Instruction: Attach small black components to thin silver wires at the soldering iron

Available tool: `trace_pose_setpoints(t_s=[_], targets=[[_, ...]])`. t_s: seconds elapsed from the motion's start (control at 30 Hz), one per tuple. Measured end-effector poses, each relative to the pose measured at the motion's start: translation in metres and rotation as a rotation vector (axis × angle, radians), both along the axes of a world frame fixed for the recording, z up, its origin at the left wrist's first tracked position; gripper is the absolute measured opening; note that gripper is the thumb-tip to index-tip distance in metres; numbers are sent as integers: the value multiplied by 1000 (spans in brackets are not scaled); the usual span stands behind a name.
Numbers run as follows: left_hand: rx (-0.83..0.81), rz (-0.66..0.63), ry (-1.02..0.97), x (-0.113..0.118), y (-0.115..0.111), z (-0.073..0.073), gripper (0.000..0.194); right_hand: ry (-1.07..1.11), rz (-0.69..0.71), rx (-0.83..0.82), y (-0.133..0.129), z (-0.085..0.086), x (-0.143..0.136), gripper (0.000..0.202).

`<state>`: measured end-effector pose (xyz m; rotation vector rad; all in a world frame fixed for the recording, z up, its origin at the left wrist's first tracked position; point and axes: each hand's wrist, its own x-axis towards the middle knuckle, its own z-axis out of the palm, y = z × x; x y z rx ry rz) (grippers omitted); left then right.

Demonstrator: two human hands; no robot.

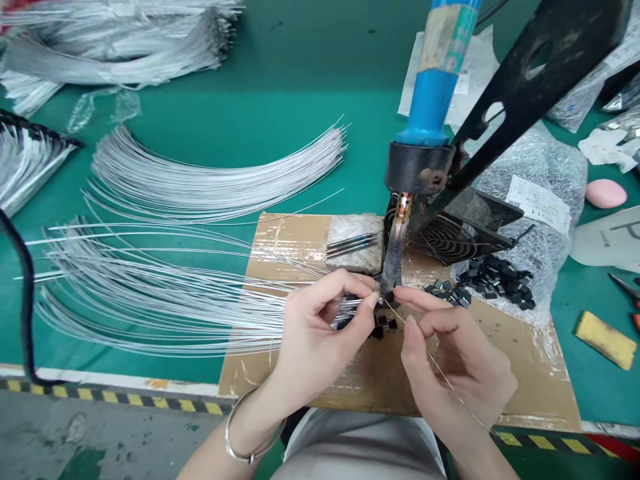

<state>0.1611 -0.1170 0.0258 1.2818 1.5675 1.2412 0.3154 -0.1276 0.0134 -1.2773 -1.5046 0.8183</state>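
Observation:
A soldering iron with a blue handle (425, 100) points down from a black bracket, its tip just above my fingertips. My left hand (330, 333), closed in a pinch beside the tip, grips the end of a white wire; the exact hold is partly hidden by the fingers. Between the thumb and fingers of my right hand (455, 353) runs a thin solder wire (453, 388), one end of it at the iron's tip. White wires (200, 300) lie fanned out to the left. Small black connectors (384, 327) lie just below my fingertips.
Cardboard (360, 380) covers the bench under my hands. Right of the iron are a black fan (440, 233), loose black connectors (495, 280) on bubble wrap, a yellow sponge (606, 339) and a pink egg-shaped thing (606, 193). Another wire bundle (215, 177) lies behind.

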Motion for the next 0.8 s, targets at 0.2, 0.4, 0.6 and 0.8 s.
trace_pose_setpoints(t_s=[0.2,0.4,0.6,0.8], targets=[[-12,3,0,0,1,1,13,-47,-7,6,0,-1,0,19],[-6,1,8,0,2,2,13,-49,-5,5,-1,-1,0,19],[26,8,20,0,1,-1,13,-40,12,19,-1,-1,1,19],[23,14,18,0,1,1,14,-55,7,11,-2,-1,0,19]])
